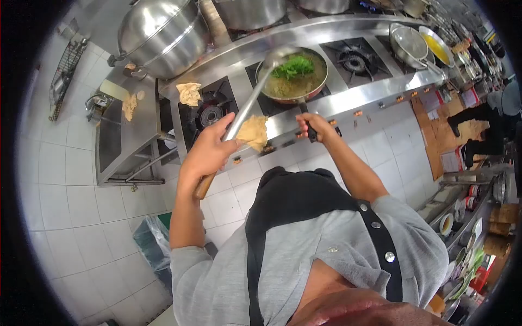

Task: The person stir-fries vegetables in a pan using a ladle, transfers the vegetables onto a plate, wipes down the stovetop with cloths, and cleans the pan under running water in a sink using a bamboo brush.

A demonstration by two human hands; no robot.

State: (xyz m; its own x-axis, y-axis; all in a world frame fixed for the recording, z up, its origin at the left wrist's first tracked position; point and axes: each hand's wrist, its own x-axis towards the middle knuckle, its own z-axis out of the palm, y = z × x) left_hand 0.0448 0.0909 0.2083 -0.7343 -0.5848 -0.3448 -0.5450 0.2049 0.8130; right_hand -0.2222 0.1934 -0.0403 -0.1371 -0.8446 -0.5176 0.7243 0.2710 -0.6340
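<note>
My left hand (209,149) is closed on a long metal ladle (249,106) with a wooden handle end, and a tan cloth (253,133) hangs beside its fingers. The ladle's bowl is over the left rim of a pan (310,93) on a burner. Bright green chopped leaves (294,66) lie in a heap on the yellowish-green food in the pan. My right hand (318,127) is wrapped round the pan's black handle (311,132).
A large steel pot (160,35) stands at the back left. Another cloth (188,93) lies by the left burner (211,113). Right of the pan are a bare burner (355,62), a strainer (409,43) and a bowl of yellow liquid (436,48). A person's dark-clad legs (478,114) show at far right.
</note>
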